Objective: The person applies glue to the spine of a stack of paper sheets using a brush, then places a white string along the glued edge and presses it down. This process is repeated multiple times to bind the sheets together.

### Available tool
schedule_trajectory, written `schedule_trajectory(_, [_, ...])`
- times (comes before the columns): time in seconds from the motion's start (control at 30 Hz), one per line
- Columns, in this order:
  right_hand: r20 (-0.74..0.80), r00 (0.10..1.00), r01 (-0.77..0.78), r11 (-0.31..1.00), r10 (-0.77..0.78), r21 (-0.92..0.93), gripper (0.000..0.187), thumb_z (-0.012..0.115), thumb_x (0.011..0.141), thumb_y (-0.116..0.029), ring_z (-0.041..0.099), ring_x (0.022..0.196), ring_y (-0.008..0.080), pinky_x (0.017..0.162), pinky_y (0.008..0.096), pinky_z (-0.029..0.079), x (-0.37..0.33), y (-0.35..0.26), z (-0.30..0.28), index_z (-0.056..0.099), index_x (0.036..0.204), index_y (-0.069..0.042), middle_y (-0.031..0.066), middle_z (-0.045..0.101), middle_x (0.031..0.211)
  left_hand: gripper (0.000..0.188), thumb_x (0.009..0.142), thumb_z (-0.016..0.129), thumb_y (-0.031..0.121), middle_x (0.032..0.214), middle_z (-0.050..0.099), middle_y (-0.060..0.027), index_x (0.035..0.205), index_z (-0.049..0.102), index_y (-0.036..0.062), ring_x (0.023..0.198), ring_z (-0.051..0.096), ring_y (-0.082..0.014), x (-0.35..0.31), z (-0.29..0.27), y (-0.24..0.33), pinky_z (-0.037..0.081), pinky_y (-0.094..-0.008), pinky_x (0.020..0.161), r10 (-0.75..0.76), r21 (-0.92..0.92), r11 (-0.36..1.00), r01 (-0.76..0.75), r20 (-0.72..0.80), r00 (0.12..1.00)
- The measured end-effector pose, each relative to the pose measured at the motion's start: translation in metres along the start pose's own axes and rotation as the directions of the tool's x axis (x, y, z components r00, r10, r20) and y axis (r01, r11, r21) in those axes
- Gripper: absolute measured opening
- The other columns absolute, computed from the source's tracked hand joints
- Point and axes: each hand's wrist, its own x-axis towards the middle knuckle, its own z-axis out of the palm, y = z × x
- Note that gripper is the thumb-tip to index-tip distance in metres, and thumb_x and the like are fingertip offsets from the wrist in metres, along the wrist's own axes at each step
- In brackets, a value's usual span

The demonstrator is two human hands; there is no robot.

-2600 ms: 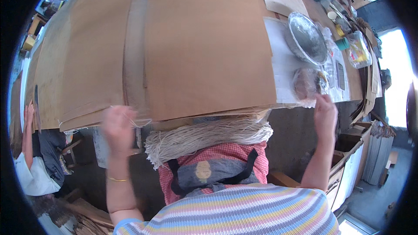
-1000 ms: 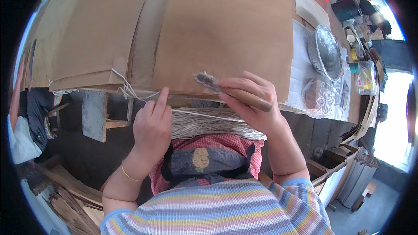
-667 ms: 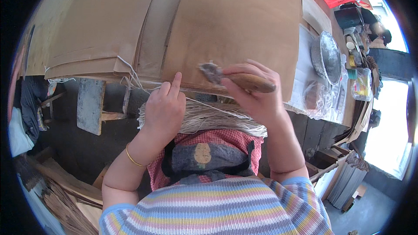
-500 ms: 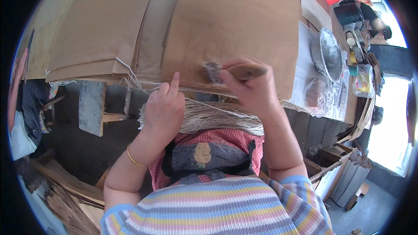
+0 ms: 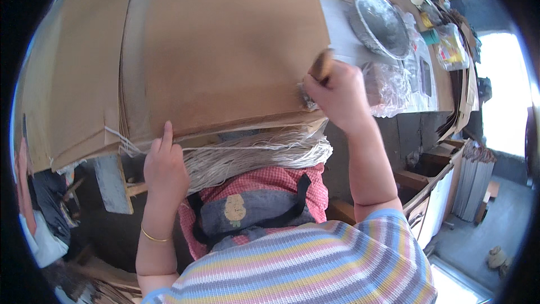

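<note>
A large sheet of brown kraft paper (image 5: 236,39) lies on top of a stack at the front edge of the table. My right hand (image 5: 341,93) is closed round the wooden handle of a brush (image 5: 322,66). The brush's blurred, greyish working end is down at the sheet's near right corner. My left hand (image 5: 166,166) rests at the near left edge, its index finger stretched out onto the paper and the other fingers partly curled. White cord runs beside it along the edge. Below the stack hangs a thick bundle of white cords (image 5: 253,155), in front of my lap.
Right of the sheet stands a metal basin (image 5: 379,25) with whitish residue, beside a crumpled clear plastic bag (image 5: 385,87). Further brown paper stacks (image 5: 84,62) lie to the left. A wooden board (image 5: 114,183) projects below the table. Open wooden compartments (image 5: 427,174) stand at lower right.
My right hand has carried the brush rightward along the near edge to the sheet's right corner. The view has turned right. My left index finger still rests at the paper's edge.
</note>
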Motion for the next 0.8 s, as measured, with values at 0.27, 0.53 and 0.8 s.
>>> schedule_trajectory(0.27, [-0.388,0.911,-0.055,0.888,-0.143,-0.456,0.027,0.064,0.081,0.001,0.061,0.073,0.0256,0.070,0.0330,0.050,-0.059,0.162,-0.086,0.066,0.107,-0.003,0.0083,0.065,0.087,0.004,0.078,0.059,-0.002,0.103,0.064,-0.0216,0.075,0.057,-0.0048,0.071,0.056,-0.0283,0.002,-0.020,0.006,0.047,-0.0374,0.063,0.063,-0.252,0.955,-0.153,-0.335,0.940])
schedule_trajectory(0.53, [0.078,0.970,0.155,0.830,-0.232,0.535,0.036,0.054,0.074,0.010,0.056,0.111,0.0345,0.095,0.0429,0.045,-0.119,0.042,0.010,0.063,0.107,-0.002,0.0165,0.062,0.115,0.006,0.067,0.068,0.005,0.062,0.059,-0.0063,0.072,0.067,0.0029,0.053,0.054,-0.0197,-0.037,-0.117,0.050,0.038,-0.0286,0.050,0.063,-0.921,0.364,-0.136,-0.121,0.991])
schedule_trajectory(0.8, [0.148,0.967,0.070,0.777,-0.207,0.626,0.017,0.062,0.077,0.009,0.058,0.067,0.0143,0.060,0.0251,0.044,-0.102,0.051,-0.030,0.069,0.090,0.001,0.0056,0.062,0.077,0.002,0.081,0.061,-0.004,0.065,0.052,-0.0071,0.081,0.063,-0.0030,0.059,0.048,-0.0148,-0.029,-0.116,-0.018,0.035,-0.0249,0.054,-0.067,-0.512,0.856,-0.068,-0.240,0.968])
